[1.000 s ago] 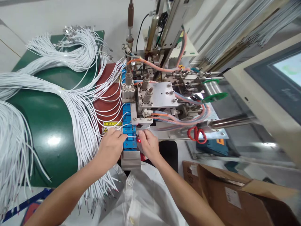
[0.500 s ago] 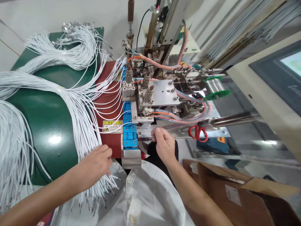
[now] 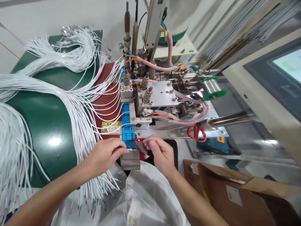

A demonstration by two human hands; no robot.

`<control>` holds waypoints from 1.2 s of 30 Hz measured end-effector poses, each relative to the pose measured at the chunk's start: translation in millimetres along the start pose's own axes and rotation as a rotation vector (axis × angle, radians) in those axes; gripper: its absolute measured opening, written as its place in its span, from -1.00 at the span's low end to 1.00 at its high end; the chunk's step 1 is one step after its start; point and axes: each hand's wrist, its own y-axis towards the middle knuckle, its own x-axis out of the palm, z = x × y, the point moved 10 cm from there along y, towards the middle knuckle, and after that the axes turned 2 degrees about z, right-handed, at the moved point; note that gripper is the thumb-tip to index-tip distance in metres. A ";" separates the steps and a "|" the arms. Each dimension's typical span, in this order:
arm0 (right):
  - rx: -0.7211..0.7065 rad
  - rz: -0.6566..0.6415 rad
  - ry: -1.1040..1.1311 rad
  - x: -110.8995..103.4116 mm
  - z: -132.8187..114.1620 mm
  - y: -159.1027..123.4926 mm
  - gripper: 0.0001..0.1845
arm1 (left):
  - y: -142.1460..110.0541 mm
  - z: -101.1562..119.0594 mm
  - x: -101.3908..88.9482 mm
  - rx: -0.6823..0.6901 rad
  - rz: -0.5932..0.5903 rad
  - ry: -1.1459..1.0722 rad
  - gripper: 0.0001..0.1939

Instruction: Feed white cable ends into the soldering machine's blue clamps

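My left hand is closed in a pinch on a white cable, whose stripped tip pokes out past the fingertips at the near end of the blue clamp blocks. Just right of the blocks, my right hand has its fingers curled together; what they hold, if anything, cannot be made out. A small red light glows between the hands. Under my left wrist hangs a thick bundle of white cables, and several of its strands run into the blue blocks farther back.
The metal press machine with orange and clear hoses stands ahead. Red-handled scissors lie on its plate, near a green wire spool. A screen juts in at right, above a cardboard box. More cables cover the green table.
My left hand has moved right from the cable bundle to the blue blocks, with a cable end in its fingers. My right hand has shifted slightly left and down. The red light now shows.
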 end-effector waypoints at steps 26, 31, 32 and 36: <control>0.138 0.127 0.101 22.5 -2.0 7.1 -0.89 | 1.5 -8.8 11.9 -0.135 0.436 -0.230 -0.87; -0.015 0.053 -0.148 21.8 -19.8 12.4 -0.86 | 6.6 -5.2 15.6 -0.111 0.361 -0.212 -0.88; -0.034 0.060 -0.186 21.5 -22.4 12.1 -0.86 | 6.7 -5.7 15.9 -0.116 0.362 -0.210 -0.88; -0.005 0.174 -0.203 19.7 -18.9 5.4 -0.85 | 2.2 -9.1 12.8 -0.138 0.463 -0.198 -0.89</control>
